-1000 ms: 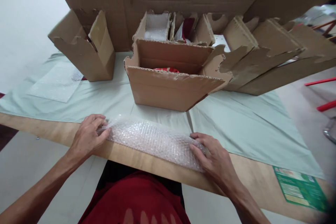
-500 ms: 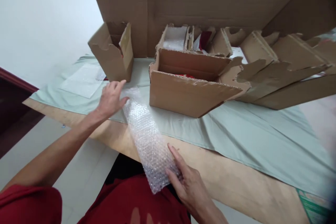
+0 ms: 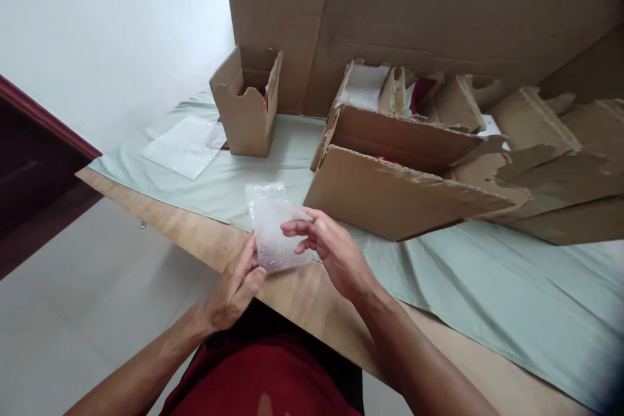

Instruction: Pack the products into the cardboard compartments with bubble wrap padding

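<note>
A bubble-wrapped bundle [image 3: 273,224] is held upright above the wooden table edge [image 3: 312,299]. My left hand [image 3: 238,286] grips its lower end, fingers and thumb closed on the wrap. My right hand [image 3: 326,247] pinches its right side with curled fingers. What is inside the wrap does not show. Just behind stands an open cardboard box [image 3: 390,195] with something red showing inside.
A pale green cloth [image 3: 487,273] covers the table. A small open carton [image 3: 246,104] and a flat bubble-wrap sheet [image 3: 182,146] lie at the back left. More cartons [image 3: 536,136] crowd the right. A large cardboard sheet [image 3: 414,6] stands behind.
The bundle lay flat across the table edge, was turned end-on, and is now lifted upright between both hands. My view has swung left.
</note>
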A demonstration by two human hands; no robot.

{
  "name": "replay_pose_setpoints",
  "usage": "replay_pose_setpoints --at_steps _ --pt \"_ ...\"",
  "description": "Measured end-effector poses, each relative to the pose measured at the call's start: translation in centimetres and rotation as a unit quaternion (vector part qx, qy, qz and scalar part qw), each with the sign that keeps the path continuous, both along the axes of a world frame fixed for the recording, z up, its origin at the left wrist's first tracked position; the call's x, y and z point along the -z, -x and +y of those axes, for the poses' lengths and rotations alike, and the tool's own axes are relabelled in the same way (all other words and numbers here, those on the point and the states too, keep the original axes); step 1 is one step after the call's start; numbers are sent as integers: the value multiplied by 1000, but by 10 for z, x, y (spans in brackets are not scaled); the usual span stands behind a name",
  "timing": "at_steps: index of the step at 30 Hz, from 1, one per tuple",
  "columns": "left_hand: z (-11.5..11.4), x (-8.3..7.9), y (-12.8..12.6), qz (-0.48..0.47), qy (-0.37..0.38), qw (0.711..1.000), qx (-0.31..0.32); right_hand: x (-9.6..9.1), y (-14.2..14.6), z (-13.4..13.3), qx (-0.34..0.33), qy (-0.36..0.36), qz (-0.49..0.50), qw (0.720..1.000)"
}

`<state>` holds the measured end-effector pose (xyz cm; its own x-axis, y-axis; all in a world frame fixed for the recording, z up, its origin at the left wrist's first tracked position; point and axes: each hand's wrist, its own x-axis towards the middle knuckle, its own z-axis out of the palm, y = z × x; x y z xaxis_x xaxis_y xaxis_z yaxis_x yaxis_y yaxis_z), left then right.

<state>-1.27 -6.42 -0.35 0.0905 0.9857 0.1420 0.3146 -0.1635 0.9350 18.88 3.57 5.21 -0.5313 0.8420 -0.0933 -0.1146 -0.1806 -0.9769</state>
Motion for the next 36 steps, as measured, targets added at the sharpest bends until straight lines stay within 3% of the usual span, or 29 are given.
replay_pose_setpoints --at_steps 3,5,9,12,14,16,19,30,36 --pt "-8 5 -8 63 -52 991 -109 27 25 28 17 49 -71 996" --pt "-10 5 -10 130 -106 975 -146 38 28 33 4 45 -93 995" --pt "-4 6 -6 191 -160 959 -135 39 21 27 -38 -5 -89 995" --pt "1 10 -5 185 -182 956 -140 36 15 23 -22 -97 -120 988" --pt "2 15 -7 182 -199 951 -149 37 12 24 25 -191 -184 964" --pt "2 18 -8 184 -216 946 -157 42 11 27 70 -275 -265 921" --pt "2 19 -9 191 -236 939 -163 50 15 32 81 -349 -343 868" --pt "2 21 -11 217 -256 926 -176 47 32 36 65 -470 -333 815" --pt "2 21 -15 248 -261 910 -209 48 51 48 -41 -535 -386 751"
